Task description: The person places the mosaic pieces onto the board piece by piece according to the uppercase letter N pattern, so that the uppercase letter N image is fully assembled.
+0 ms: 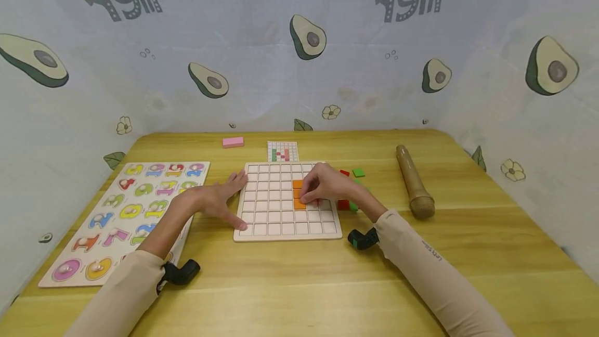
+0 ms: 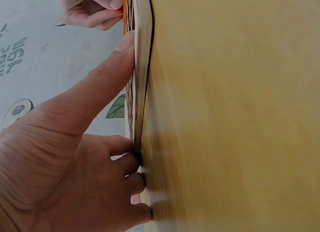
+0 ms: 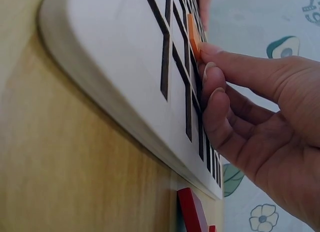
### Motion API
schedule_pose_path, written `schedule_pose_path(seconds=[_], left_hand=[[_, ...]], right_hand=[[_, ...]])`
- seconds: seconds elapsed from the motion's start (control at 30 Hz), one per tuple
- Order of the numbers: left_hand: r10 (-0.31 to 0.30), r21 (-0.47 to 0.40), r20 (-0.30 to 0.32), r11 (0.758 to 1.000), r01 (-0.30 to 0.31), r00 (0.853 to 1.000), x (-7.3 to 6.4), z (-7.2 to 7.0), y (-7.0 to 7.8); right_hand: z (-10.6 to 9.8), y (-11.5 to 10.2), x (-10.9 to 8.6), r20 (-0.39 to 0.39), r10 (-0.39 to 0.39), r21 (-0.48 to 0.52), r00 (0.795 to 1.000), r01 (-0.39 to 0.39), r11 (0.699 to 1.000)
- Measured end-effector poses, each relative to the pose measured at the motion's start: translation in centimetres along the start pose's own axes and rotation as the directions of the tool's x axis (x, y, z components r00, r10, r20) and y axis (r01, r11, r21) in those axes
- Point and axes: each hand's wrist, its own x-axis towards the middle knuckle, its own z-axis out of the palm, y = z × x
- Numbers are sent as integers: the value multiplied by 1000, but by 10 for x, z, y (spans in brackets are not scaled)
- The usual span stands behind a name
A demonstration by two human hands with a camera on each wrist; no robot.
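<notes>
A pale wooden grid board (image 1: 286,229) lies flat on the table between both hands. My left hand (image 1: 216,197) rests at its left edge with the fingers spread, the thumb on the near left corner and the fingertips along the far side. Orange square tiles (image 1: 299,204) form a short column right of the board's middle. Over that column, my right hand (image 1: 329,185) pinches an orange tile (image 3: 192,36) at the board's surface between thumb and curled fingers. The hand hides part of the column and the cells behind it.
A small pattern card (image 1: 283,145) touches the board's far edge. Loose green tiles (image 1: 358,172) and red tiles (image 1: 343,205) lie at the right. Further right is a wooden toy microphone (image 1: 414,185). A number puzzle board (image 1: 95,222) lies left, a pink block (image 1: 233,142) behind.
</notes>
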Motion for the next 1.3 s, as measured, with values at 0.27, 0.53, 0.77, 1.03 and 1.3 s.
schedule_pose_path(seconds=[0.27,0.53,0.77,1.03,1.3], left_hand=[[4,-9,4,1000,-4,1000,-1,0,-1],[1,-1,-1,1000,-1,1000,0,-1,0],[9,-10,3,1000,-9,1000,1,0,0],[11,-10,5,1000,-11,1000,0,-1,0],[1,5,-7,1000,-1,1000,-3,0,2]], right_hand=[[1,-3,1,0,44,5,999,-44,999],[0,-6,0,-9,78,2,997,-78,997],[0,-4,-1,-12,89,3,996,-89,996],[-1,-4,0,3,69,7,998,-69,998],[-7,-3,-3,30,33,-6,999,-32,999]])
